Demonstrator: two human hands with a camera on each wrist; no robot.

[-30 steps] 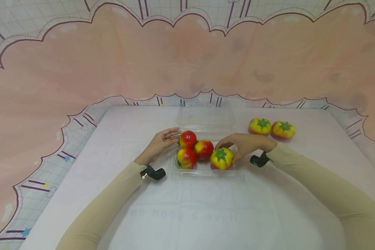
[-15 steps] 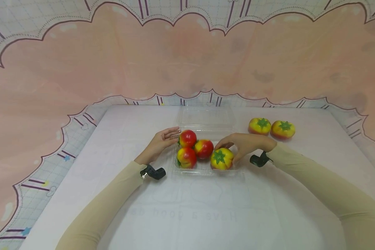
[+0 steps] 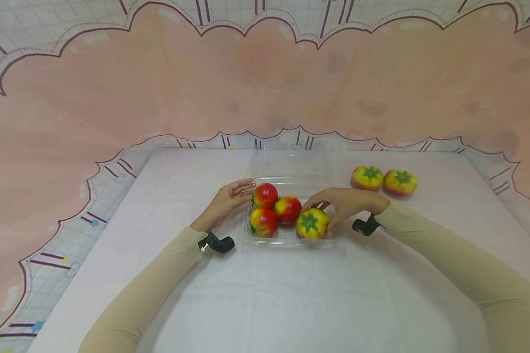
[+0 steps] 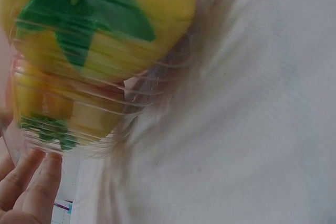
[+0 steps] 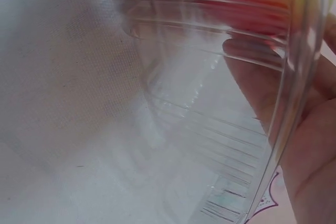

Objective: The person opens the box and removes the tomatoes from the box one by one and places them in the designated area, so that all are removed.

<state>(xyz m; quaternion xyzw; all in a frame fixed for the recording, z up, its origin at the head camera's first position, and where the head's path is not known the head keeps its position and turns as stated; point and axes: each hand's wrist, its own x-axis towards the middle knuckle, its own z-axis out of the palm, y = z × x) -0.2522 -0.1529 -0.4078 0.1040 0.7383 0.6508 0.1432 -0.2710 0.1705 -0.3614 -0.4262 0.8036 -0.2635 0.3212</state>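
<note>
My right hand (image 3: 345, 202) grips a yellow-and-red tomato (image 3: 312, 223) with a green star-shaped calyx, inside the right part of a clear plastic clamshell box (image 3: 291, 241). Its thumb and fingers lie around the tomato; the right wrist view has them behind the box's ribbed wall (image 5: 210, 156). On the left, my left hand (image 3: 224, 202) rests with extended fingers at the box's left side. Through that wall the left wrist view shows a large tomato (image 4: 152, 9) and another tomato (image 4: 94, 114) near the fingertips. Three redder tomatoes (image 3: 288, 210) sit in the box's left and middle.
Two more yellow-and-red tomatoes (image 3: 367, 178) lie side by side on the white tabletop (image 3: 265, 314), behind the right forearm. The box's clear lid (image 3: 291, 165) is folded back at the far side. A patterned peach cloth (image 3: 265, 88) hangs behind the table.
The tomato in my right hand has tipped and shifted slightly left, its calyx turning leftward. My right hand has moved a little left with it; the left hand stays where it was.
</note>
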